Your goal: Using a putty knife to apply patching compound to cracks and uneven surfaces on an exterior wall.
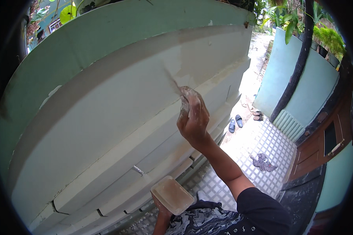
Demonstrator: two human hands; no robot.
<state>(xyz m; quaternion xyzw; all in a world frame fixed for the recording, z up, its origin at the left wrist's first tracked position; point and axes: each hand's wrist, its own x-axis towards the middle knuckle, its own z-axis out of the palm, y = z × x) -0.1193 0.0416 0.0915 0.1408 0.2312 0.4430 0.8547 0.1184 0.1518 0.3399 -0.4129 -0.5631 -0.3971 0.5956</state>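
My right hand [194, 113], smeared with pale paste, is raised against the wall with its fingers closed. From them a thin, blurred tool [172, 81] points up and left to the wall face; whether it is a blade or a brush I cannot tell. The wall [106, 90] is off-white under a pale green top band, with a damp-looking beige patch [188, 58] just above the hand. Low in front of my body, my left hand [162, 207] grips a rectangular plastic tub [172, 194] by its side. Its inside looks beige; the fingers are partly hidden by it.
Stepped ledges [125, 156] run along the wall's lower part. On the tiled floor to the right lie a crumpled cloth [264, 162] and dark slippers [235, 123]. Beyond stand a dark slanting post [296, 74], a wooden door [321, 145] and potted plants [329, 41] atop a light blue wall.
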